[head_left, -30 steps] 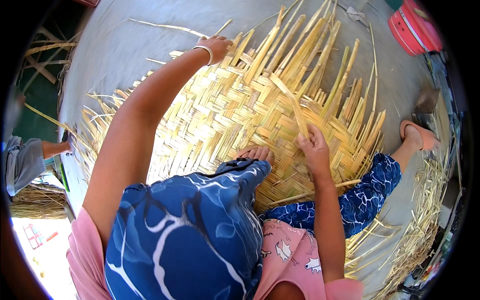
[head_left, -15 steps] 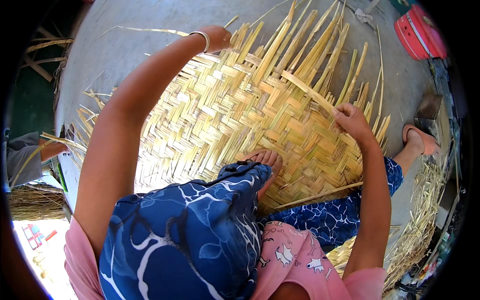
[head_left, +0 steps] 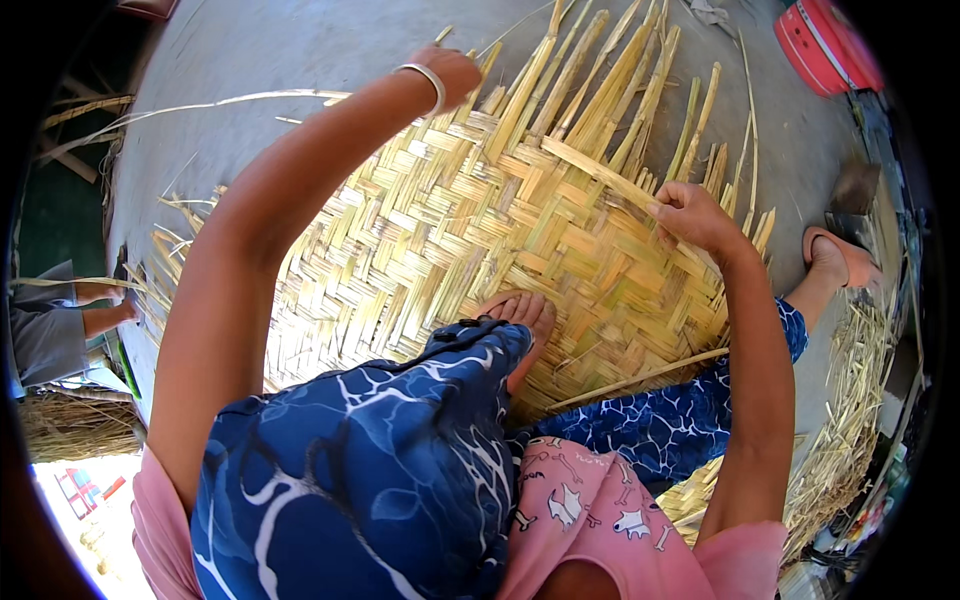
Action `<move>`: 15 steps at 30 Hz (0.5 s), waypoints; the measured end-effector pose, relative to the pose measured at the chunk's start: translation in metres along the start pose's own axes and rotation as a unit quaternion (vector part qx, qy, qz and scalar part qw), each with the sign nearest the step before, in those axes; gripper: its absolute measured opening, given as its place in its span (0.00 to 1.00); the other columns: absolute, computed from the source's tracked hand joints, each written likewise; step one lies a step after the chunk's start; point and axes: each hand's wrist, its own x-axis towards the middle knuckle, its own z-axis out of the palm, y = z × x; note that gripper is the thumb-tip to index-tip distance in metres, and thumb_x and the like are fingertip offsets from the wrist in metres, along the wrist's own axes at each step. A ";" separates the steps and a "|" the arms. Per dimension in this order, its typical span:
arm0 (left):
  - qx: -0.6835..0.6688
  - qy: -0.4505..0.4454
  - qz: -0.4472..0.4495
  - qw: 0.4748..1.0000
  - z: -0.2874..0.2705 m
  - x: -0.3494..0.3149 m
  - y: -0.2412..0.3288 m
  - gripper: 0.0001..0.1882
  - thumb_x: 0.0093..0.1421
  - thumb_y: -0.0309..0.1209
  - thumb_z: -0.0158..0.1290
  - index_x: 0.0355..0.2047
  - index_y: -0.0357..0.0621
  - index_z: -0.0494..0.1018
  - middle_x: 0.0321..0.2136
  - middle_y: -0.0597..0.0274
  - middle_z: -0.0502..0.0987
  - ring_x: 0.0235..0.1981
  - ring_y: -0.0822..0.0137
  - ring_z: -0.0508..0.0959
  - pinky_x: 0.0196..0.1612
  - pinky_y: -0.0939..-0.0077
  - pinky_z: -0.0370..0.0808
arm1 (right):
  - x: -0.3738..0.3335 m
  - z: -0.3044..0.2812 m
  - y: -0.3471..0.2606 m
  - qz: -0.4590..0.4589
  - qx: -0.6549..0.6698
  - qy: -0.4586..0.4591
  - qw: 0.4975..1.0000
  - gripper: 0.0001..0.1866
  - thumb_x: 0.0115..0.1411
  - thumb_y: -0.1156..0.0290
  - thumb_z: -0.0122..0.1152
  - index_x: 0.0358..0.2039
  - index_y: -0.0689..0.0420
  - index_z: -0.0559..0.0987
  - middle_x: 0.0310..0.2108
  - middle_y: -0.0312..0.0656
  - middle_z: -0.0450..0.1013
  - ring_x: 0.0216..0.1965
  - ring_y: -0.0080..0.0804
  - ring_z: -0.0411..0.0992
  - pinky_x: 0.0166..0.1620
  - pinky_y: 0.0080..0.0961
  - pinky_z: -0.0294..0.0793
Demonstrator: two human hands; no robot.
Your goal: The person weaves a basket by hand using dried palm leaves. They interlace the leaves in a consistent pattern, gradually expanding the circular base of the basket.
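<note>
A woven reed mat [head_left: 400, 230] in a zigzag pattern lies on the floor, with loose strip ends [head_left: 600, 95] fanning out along its far edge. My right hand [head_left: 695, 215] pinches the near end of a flat reed strip [head_left: 595, 172], which lies slanting over the weave. At the far left edge of the mat, my left hand [head_left: 455, 75], with a pale bangle on the wrist, is curled among the strip ends. Its fingertips are mostly hidden and slightly blurred, so what it grips is unclear. My bare foot [head_left: 525, 315] rests on the mat.
A red case [head_left: 830, 45] stands at the far right. Straw bundles lie at the right [head_left: 850, 420] and left [head_left: 75, 415]. Another person's legs [head_left: 95, 310] show at the left edge. A long reed strand [head_left: 230, 100] arches over the grey floor [head_left: 330, 40].
My left hand has shifted slightly right. My right hand, still pinching the flat strip, sits a little left and higher in view. The long strand at the left now reaches farther left.
</note>
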 end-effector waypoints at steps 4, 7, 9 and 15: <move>-0.316 0.124 0.150 0.928 -0.031 0.002 0.082 0.23 0.51 0.35 0.55 0.48 0.45 0.68 0.44 0.54 0.72 0.45 0.52 0.71 0.47 0.61 0.68 | -0.006 -0.001 0.004 -0.086 -0.087 0.024 0.992 0.04 0.52 0.74 0.54 0.25 0.61 0.70 0.17 0.39 0.68 0.19 0.26 0.69 0.25 0.25 0.68; -0.308 0.039 0.186 0.932 -0.044 0.015 0.124 0.22 0.50 0.38 0.56 0.46 0.48 0.70 0.39 0.55 0.75 0.42 0.54 0.74 0.45 0.63 0.69 | -0.019 0.006 -0.014 -0.107 -0.221 0.081 0.966 0.05 0.51 0.75 0.54 0.29 0.62 0.71 0.21 0.42 0.70 0.25 0.30 0.70 0.31 0.27 0.69; -0.280 -0.020 0.136 0.950 -0.060 0.020 0.132 0.16 0.51 0.38 0.55 0.39 0.48 0.73 0.35 0.56 0.76 0.39 0.54 0.75 0.42 0.63 0.70 | -0.025 0.010 -0.018 -0.170 -0.306 0.167 0.922 0.08 0.50 0.75 0.54 0.32 0.61 0.72 0.26 0.44 0.71 0.31 0.36 0.70 0.36 0.30 0.68; -0.285 0.037 0.005 0.958 -0.040 0.050 0.130 0.12 0.49 0.37 0.50 0.27 0.42 0.74 0.28 0.50 0.76 0.34 0.50 0.75 0.39 0.61 0.71 | -0.027 0.006 -0.017 -0.335 -0.378 0.410 0.759 0.14 0.49 0.75 0.55 0.39 0.58 0.74 0.41 0.47 0.71 0.45 0.47 0.66 0.50 0.35 0.64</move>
